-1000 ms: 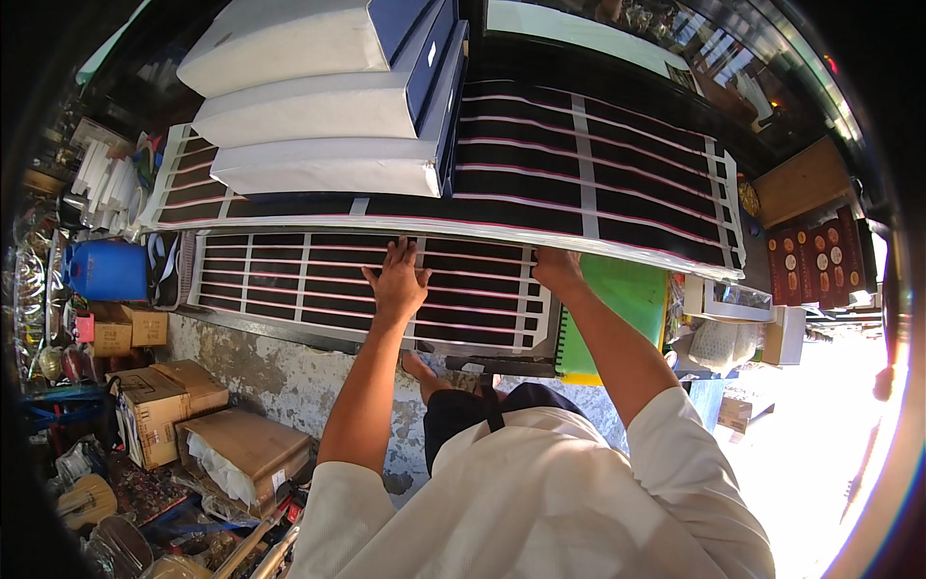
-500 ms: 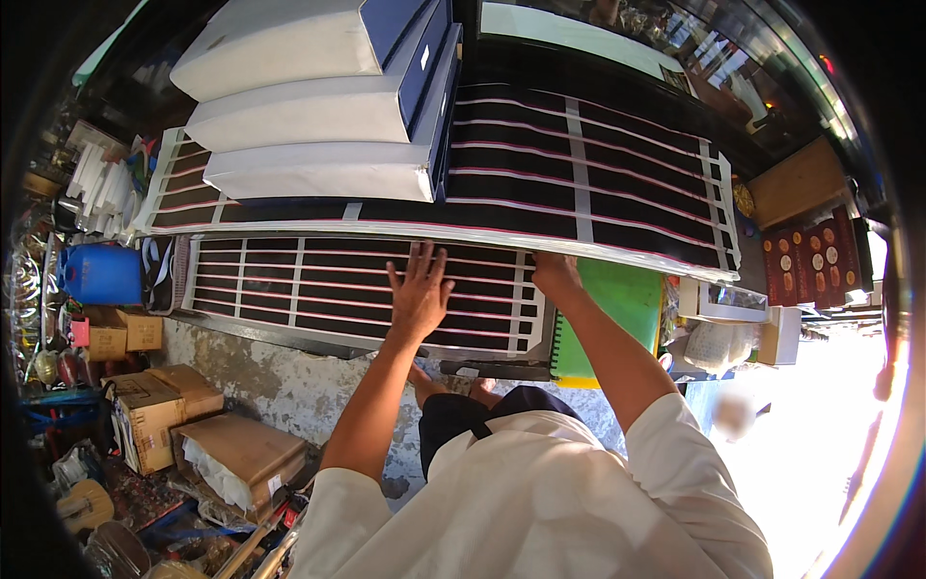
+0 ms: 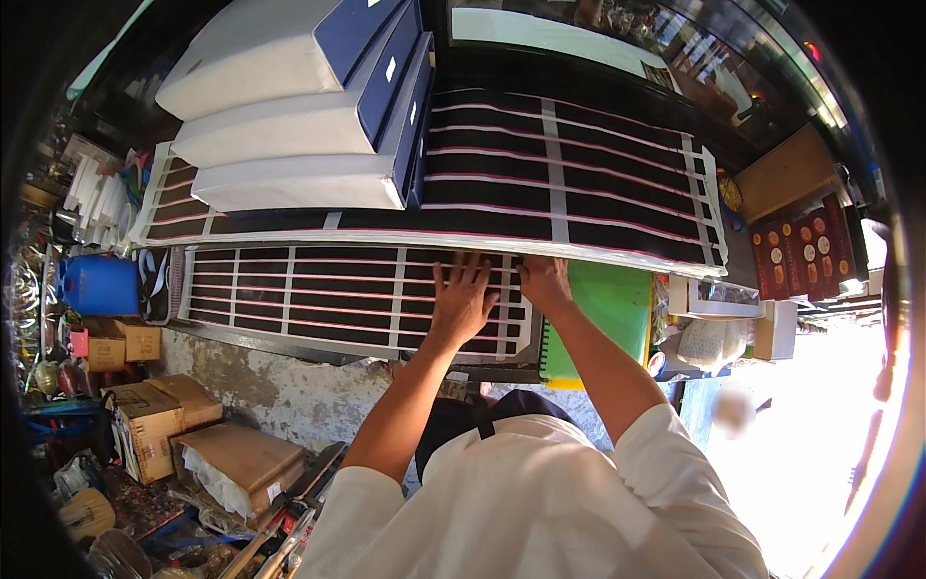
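Note:
A long black sheet with pale and red lengthwise stripes and grey cross bands (image 3: pixel 338 304) lies on the lower level in front of me. My left hand (image 3: pixel 465 301) rests flat on it near its right end, fingers spread and pointing away from me. At the sheet's far right corner, the fingers of my right hand (image 3: pixel 547 284) are curled in against the edge, their tips partly hidden. A second such striped sheet (image 3: pixel 627 188) covers the higher level just beyond. Three thick white-and-blue binders or boxes (image 3: pixel 289 179) are stacked on its left part.
A green spiral-bound book (image 3: pixel 603 314) sits right of the lower sheet. Cardboard boxes (image 3: pixel 241 463) crowd the floor at left, below a blue container (image 3: pixel 99 285). Dark red patterned boxes (image 3: pixel 803 251) stand at far right, near a white bag (image 3: pixel 712 344).
My left hand has slid right along the lower sheet, closer to my right hand. My right hand stays at the sheet's right end. The view has shifted slightly.

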{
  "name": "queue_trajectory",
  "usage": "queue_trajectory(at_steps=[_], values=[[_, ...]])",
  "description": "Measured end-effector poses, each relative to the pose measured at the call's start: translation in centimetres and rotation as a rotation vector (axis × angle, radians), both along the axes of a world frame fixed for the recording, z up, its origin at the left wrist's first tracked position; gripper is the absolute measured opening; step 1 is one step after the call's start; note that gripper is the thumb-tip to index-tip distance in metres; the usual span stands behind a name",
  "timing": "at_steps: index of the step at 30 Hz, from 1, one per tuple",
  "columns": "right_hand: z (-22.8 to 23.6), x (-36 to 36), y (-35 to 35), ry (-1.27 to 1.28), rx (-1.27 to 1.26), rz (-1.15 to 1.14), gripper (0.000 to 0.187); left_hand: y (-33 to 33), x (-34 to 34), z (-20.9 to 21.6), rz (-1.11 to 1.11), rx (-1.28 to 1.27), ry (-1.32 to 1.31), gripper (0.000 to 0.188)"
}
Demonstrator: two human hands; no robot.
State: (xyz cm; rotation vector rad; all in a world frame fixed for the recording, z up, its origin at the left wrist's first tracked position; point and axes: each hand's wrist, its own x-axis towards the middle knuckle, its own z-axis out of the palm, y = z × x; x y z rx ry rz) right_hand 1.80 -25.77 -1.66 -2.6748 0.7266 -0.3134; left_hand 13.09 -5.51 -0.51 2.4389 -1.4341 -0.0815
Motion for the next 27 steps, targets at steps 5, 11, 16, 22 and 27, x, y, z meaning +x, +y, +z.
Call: queue_trajectory(at_steps=[5, 11, 16, 22, 27], values=[[-0.1, -0.3, -0.1, 0.074, -0.002, -0.009, 0.037, 2.2, 2.2, -0.3, 0.281, 0.024, -0.052, 0.076], [0.1, -0.1, -0.1, 0.029, 0.024, 0.008, 0.033, 3.4, 2.2, -1.1, 0.144, 0.004, -0.093, 0.073], [0.2, -0.2, -0.3, 0.087, 0.046, 0.008, 0.033, 1.2, 0.5, -1.0, 0.059, -0.022, -0.072, 0.072], [-0.3, -0.2, -0.3, 0.041, 0.025, 0.007, 0.029, -1.6, -1.3, -0.2, -0.050, -0.063, -0.018, 0.064], [-0.6, -0.3, -0.3, 0.029, 0.008, -0.003, 0.029, -3.3, -0.6, 0.3, -0.068, -0.144, 0.021, 0.045]])
